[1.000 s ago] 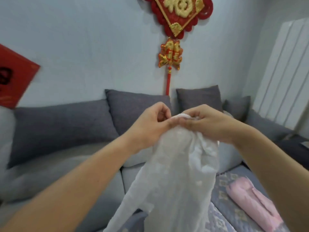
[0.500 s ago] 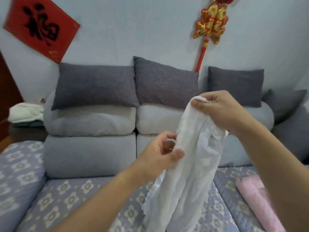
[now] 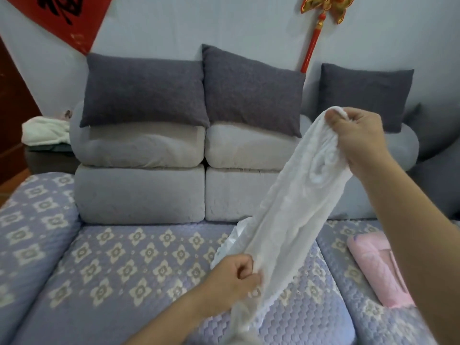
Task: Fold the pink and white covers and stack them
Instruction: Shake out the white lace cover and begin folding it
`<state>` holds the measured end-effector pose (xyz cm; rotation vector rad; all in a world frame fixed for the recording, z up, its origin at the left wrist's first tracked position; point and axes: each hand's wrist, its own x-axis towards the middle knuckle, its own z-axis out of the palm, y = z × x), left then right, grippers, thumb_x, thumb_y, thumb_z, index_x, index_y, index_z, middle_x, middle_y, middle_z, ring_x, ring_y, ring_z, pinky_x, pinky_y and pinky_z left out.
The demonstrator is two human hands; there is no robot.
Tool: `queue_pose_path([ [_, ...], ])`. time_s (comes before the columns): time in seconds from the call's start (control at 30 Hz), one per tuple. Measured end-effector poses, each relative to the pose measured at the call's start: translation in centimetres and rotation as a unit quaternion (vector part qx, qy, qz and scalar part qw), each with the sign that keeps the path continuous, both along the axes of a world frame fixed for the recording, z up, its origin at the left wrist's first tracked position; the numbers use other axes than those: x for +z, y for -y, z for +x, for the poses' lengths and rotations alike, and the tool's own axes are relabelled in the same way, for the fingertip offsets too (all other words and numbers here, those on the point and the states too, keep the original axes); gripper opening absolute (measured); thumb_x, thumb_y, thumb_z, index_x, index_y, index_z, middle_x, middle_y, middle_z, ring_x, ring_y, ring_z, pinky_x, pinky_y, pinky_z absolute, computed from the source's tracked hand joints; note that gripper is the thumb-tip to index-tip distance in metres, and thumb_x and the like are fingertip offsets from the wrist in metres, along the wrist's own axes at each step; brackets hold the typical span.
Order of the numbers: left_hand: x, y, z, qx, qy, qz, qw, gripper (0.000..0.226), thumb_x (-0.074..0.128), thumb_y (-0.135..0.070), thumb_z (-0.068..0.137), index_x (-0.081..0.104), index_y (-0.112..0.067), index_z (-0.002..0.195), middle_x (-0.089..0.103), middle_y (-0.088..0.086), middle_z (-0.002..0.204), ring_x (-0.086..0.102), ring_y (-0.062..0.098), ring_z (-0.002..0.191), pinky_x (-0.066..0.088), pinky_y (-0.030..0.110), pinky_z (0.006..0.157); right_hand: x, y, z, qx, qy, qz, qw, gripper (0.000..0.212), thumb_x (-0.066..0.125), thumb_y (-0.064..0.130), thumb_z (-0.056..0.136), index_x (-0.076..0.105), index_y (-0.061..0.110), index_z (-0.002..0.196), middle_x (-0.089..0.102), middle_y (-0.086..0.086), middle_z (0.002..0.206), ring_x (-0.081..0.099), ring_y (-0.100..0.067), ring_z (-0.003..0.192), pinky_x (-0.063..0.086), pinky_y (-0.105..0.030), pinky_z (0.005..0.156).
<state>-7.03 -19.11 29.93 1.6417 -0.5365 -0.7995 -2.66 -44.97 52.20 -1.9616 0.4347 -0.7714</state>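
Observation:
A white lacy cover [image 3: 293, 200] hangs stretched in the air above the sofa seat. My right hand [image 3: 358, 135] pinches its top end, raised at the right. Lower down, my left hand [image 3: 234, 275] grips its edge near the bottom, where a scalloped lace hem trails onto the seat. A pink cover [image 3: 378, 267] lies folded flat on the seat at the right, partly hidden behind my right forearm.
The sofa seat [image 3: 139, 265] has a lilac quilted pad with a flower pattern. Grey back cushions [image 3: 144, 155] and dark grey pillows [image 3: 146, 90] stand behind. A white cloth [image 3: 44, 130] lies on a side table at the far left.
My left hand has slid down the white cover from beside my right hand to its lower edge, drawing the cloth taut. The view has tilted down toward the seat.

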Motion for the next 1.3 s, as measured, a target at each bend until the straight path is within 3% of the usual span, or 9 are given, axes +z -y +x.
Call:
queue_pose_path([
  [0.17,-3.6,-1.1,-0.3,0.035,-0.002,0.057,0.998,0.024,0.075,-0.033,0.085,0.061,-0.027,0.103,0.068,-0.009,0.104,0.066,0.011,0.095,0.050,0.023,0.079,-0.8,0.9,0.7,-0.032,0.060,0.081,0.994,0.020,0.063,0.032,0.096,0.068,0.027,0.077,0.068,0.017,0.069,0.068,-0.001,0.070,0.060,-0.026,0.073],
  [0.33,-6.5,-5.8,1.1,0.193,0.010,0.110,0.975,0.028,0.067,-0.039,0.093,0.068,-0.023,0.071,0.065,0.002,0.065,0.058,0.015,0.058,0.040,0.027,0.054,-2.5,3.7,1.1,-0.054,0.057,0.059,0.995,0.017,0.064,0.035,0.093,0.070,0.026,0.080,0.066,0.007,0.078,0.066,-0.009,0.078,0.059,-0.032,0.079],
  [0.63,-11.9,-17.6,6.2,0.266,-0.002,0.259,0.929,0.009,0.068,-0.017,0.094,0.073,-0.018,0.086,0.068,-0.001,0.069,0.062,0.017,0.062,0.044,0.024,0.053,-15.7,7.3,-3.1,-0.081,-0.159,0.083,0.980,0.021,0.068,0.031,0.093,0.068,0.012,0.084,0.066,0.000,0.068,0.058,0.003,0.048,0.053,-0.019,0.055],
  [0.73,-16.0,-20.5,8.3,0.192,0.004,0.378,0.906,0.020,0.066,-0.011,0.094,0.070,-0.015,0.075,0.056,-0.004,0.058,0.048,0.012,0.053,0.035,0.025,0.051,-19.6,8.2,-6.6,0.006,-0.335,0.155,0.929,0.026,0.070,0.036,0.089,0.068,0.010,0.093,0.072,-0.008,0.095,0.070,-0.013,0.074,0.060,-0.034,0.074],
  [0.83,-19.2,-22.3,9.6,0.163,-0.015,0.428,0.889,0.019,0.065,-0.012,0.094,0.073,-0.016,0.077,0.064,0.001,0.067,0.057,0.019,0.062,0.039,0.027,0.054,-24.1,8.4,-10.3,0.134,-0.634,0.067,0.759,0.047,0.075,0.047,0.075,0.064,0.022,0.113,0.056,0.011,0.125,0.055,-0.014,0.119,0.039,-0.032,0.109],
  [0.93,-20.9,-21.9,10.5,0.259,-0.136,0.420,0.859,0.018,0.058,-0.012,0.098,0.074,-0.008,0.106,0.066,0.017,0.086,0.059,0.032,0.073,0.049,0.031,0.054,-28.1,6.8,-12.4,0.210,-0.742,0.028,0.637,0.057,0.077,0.068,0.062,0.071,0.031,0.106,0.066,0.016,0.118,0.060,-0.006,0.113,0.043,-0.029,0.107],
  [1.1,-22.7,-20.4,11.0,0.383,-0.427,0.197,0.795,0.026,0.041,-0.002,0.104,0.059,-0.006,0.121,0.060,0.016,0.084,0.057,0.027,0.073,0.053,0.044,0.074,-34.9,3.3,-14.2,0.169,-0.718,-0.023,0.675,0.061,0.072,0.067,0.074,0.076,0.016,0.108,0.072,-0.001,0.112,0.066,-0.015,0.101,0.050,-0.026,0.087],
  [1.17,-23.4,-19.7,11.5,0.377,-0.414,0.217,0.800,0.026,0.041,-0.003,0.103,0.059,-0.001,0.122,0.065,0.019,0.094,0.062,0.030,0.082,0.051,0.045,0.083,-37.1,1.7,-15.6,0.165,-0.728,-0.055,0.663,0.052,0.069,0.058,0.081,0.071,0.022,0.119,0.065,0.007,0.122,0.055,-0.006,0.099,0.039,-0.020,0.084],
  [1.3,-26.2,-19.3,13.1,0.320,-0.305,0.412,0.797,0.051,0.043,-0.042,0.100,0.067,0.002,0.095,0.067,0.019,0.082,0.062,0.031,0.068,0.053,0.034,0.067,-40.5,-1.9,-19.0,0.164,-0.735,-0.064,0.654,0.027,0.067,0.048,0.089,0.074,0.033,0.110,0.063,0.018,0.113,0.051,-0.005,0.101,0.036,-0.021,0.095],
])
